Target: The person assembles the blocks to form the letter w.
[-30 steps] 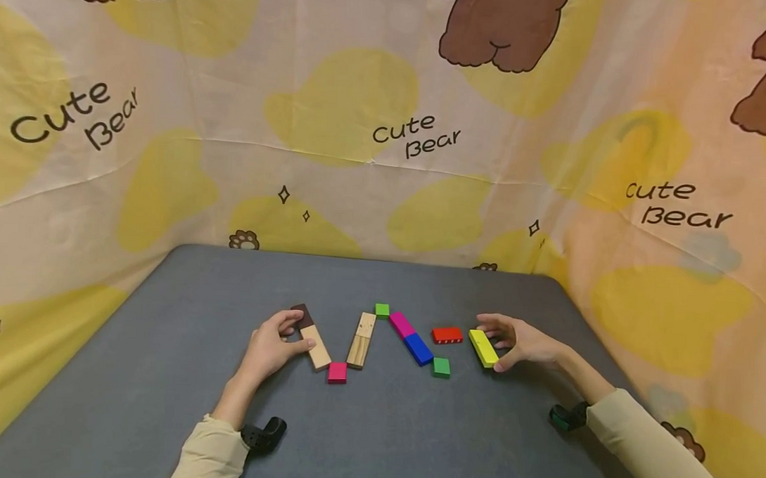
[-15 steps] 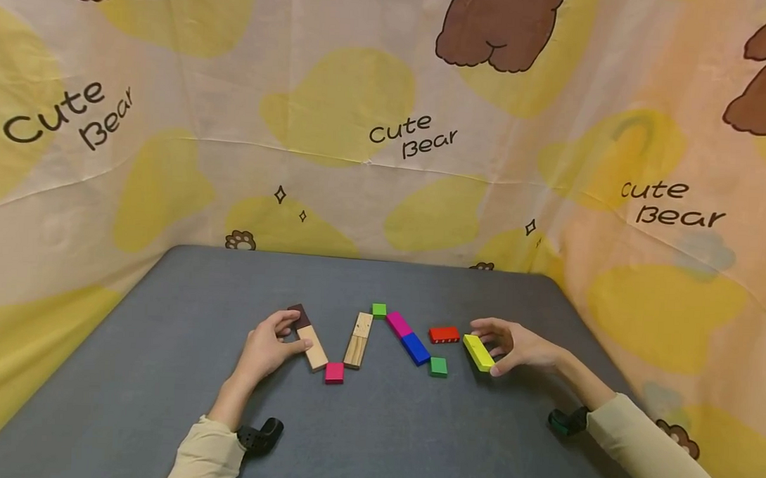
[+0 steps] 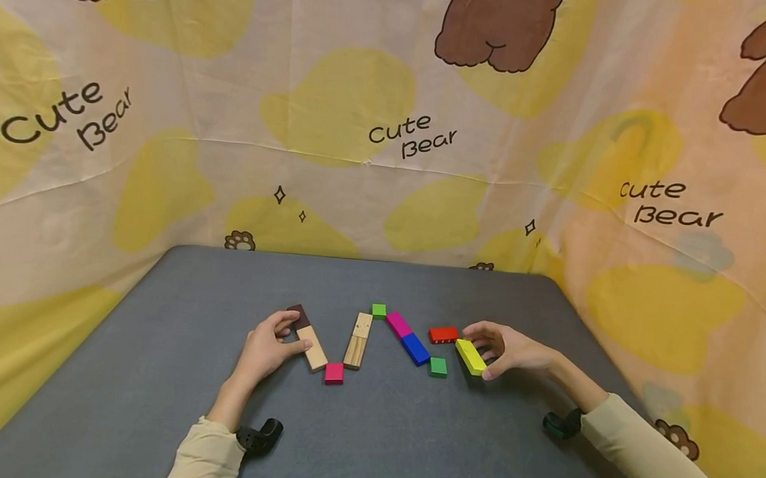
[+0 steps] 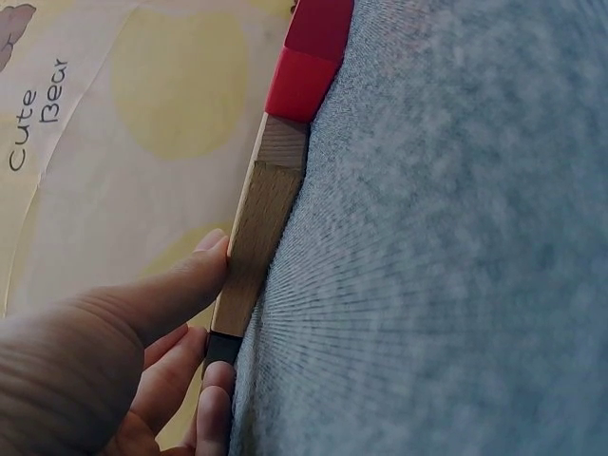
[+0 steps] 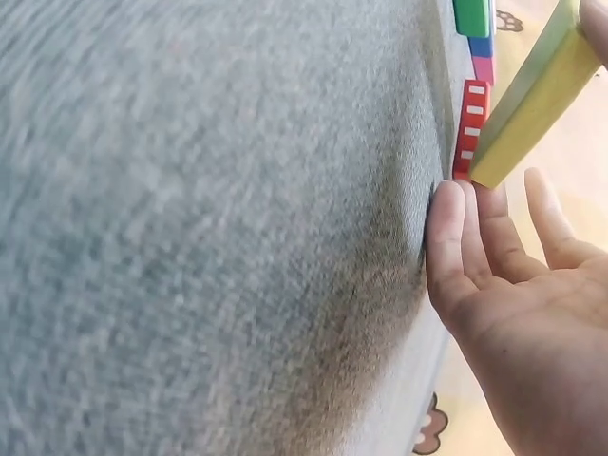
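- The right hand [image 3: 509,349] pinches a yellow block [image 3: 470,357] between thumb and fingertips, one end raised off the grey table [image 3: 164,344].
- A red block [image 3: 444,334] lies just beyond its fingertips; a green cube [image 3: 438,366] sits just past the yellow block's near end.
- The left hand [image 3: 266,347] grips a pale wooden block [image 3: 312,347] with a dark tip; a pink cube [image 3: 334,372] touches the block's end farthest from it.

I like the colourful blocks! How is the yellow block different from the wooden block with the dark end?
The yellow block is one bright painted colour; the wooden block is pale bare wood with a dark brown tip. The right hand pinches the yellow block, and in the right wrist view one end is tilted up off the grey mat; the wooden block lies flat, with the left hand holding it. Both are long, flat bars.
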Action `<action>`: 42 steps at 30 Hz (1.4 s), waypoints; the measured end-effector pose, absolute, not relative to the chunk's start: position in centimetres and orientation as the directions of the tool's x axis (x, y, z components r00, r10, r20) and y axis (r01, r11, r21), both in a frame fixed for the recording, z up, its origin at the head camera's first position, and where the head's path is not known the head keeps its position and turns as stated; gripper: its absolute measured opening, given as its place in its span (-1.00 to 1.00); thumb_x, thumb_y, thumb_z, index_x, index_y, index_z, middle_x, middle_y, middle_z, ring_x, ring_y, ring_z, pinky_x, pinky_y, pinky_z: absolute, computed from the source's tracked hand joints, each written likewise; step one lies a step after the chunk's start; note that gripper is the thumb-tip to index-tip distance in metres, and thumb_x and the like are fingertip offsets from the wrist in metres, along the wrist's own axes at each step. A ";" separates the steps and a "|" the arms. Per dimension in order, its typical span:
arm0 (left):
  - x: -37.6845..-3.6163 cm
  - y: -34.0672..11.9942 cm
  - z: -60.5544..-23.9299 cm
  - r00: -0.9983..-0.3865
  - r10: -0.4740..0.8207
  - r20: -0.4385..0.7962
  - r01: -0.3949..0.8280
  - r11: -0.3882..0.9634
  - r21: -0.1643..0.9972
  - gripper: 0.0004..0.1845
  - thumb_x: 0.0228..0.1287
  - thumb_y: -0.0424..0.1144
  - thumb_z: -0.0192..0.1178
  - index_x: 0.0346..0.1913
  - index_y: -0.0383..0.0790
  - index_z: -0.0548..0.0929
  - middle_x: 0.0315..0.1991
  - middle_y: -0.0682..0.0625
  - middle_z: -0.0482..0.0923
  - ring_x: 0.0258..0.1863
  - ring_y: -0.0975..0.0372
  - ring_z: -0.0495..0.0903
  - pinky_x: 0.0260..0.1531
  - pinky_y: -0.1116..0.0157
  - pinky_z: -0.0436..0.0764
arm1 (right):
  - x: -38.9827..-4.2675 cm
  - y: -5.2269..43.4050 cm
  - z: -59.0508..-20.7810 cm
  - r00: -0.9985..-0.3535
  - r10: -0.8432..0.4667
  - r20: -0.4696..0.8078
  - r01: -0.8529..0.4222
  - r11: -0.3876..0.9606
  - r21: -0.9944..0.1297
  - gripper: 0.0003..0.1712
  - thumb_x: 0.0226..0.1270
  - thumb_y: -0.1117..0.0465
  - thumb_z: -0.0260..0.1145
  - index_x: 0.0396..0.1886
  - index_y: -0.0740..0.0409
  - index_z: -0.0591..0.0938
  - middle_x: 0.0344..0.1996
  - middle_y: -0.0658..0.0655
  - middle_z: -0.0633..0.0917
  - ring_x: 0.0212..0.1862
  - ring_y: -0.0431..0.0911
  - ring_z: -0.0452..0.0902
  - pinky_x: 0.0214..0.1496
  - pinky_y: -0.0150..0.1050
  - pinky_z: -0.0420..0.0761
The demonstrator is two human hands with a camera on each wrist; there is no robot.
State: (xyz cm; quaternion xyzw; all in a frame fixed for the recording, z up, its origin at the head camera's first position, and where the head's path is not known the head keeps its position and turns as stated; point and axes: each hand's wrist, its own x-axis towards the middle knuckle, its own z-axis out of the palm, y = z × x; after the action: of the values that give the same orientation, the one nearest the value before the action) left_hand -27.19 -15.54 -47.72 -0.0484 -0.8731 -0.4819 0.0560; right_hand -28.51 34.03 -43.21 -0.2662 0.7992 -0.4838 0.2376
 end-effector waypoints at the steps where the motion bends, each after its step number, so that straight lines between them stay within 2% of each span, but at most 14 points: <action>1: -27.2 -15.5 -47.7 -0.989 0.029 0.144 0.138 0.533 0.835 -0.31 0.12 -0.16 0.49 0.30 -0.25 0.49 0.23 -0.23 0.50 0.18 -0.10 0.48 0.14 -0.11 0.41 | -28.5 33.9 -43.2 -0.748 -0.651 -0.125 -0.194 0.395 -0.898 -0.09 0.08 0.32 0.52 0.39 0.37 0.26 0.32 0.31 0.35 0.26 0.21 0.27 0.22 0.01 0.44; 13: -27.1 -15.4 -47.7 -0.988 0.027 0.151 0.141 0.540 0.830 -0.32 0.12 -0.16 0.49 0.30 -0.25 0.49 0.22 -0.23 0.51 0.17 -0.10 0.49 0.13 -0.11 0.41 | -28.6 32.6 -43.7 -0.826 -0.547 -0.135 -0.188 0.494 -0.849 -0.08 0.04 0.20 0.56 0.38 0.25 0.33 0.26 0.22 0.40 0.20 0.14 0.29 0.15 -0.03 0.45; 19: -27.2 -15.3 -47.7 -0.988 0.021 0.154 0.141 0.541 0.829 -0.31 0.11 -0.16 0.49 0.30 -0.25 0.50 0.21 -0.23 0.52 0.16 -0.09 0.49 0.13 -0.10 0.42 | -28.8 31.5 -44.0 -0.872 -0.478 -0.105 -0.197 0.539 -0.819 -0.04 0.02 0.16 0.59 0.39 0.26 0.32 0.24 0.23 0.41 0.18 0.14 0.30 0.13 -0.01 0.46; 26: -27.1 -15.4 -47.7 -0.989 0.016 0.147 0.132 0.546 0.828 -0.32 0.11 -0.17 0.49 0.30 -0.24 0.50 0.21 -0.21 0.52 0.17 -0.07 0.50 0.14 -0.09 0.41 | -28.9 30.5 -44.4 -0.923 -0.379 -0.061 -0.177 0.562 -0.808 0.00 -0.05 0.19 0.63 0.38 0.29 0.32 0.22 0.24 0.42 0.16 0.14 0.31 0.06 -0.04 0.47; 31: -27.0 -15.4 -47.5 -0.987 0.019 0.157 0.143 0.531 0.835 -0.32 0.11 -0.17 0.50 0.29 -0.25 0.50 0.21 -0.22 0.52 0.16 -0.08 0.50 0.12 -0.09 0.42 | -29.0 30.1 -44.7 -0.932 -0.360 -0.036 -0.176 0.539 -0.824 0.03 -0.07 0.26 0.64 0.39 0.31 0.29 0.25 0.27 0.40 0.15 0.16 0.29 0.03 -0.04 0.46; 42: -27.0 -15.5 -47.6 -0.986 0.030 0.161 0.153 0.522 0.839 -0.32 0.12 -0.15 0.49 0.30 -0.27 0.50 0.22 -0.23 0.52 0.16 -0.09 0.49 0.12 -0.09 0.43 | -28.8 29.7 -45.0 -0.942 -0.334 -0.032 -0.179 0.578 -0.796 0.06 -0.12 0.21 0.67 0.38 0.28 0.31 0.26 0.27 0.39 0.15 0.14 0.29 0.03 -0.05 0.45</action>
State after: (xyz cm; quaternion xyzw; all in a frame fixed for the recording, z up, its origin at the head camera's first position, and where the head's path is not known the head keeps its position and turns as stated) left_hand -26.96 -15.52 -47.55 -0.0527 -0.8702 -0.4858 0.0632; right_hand -28.80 29.69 -45.00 -0.1451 0.8838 -0.4358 0.0894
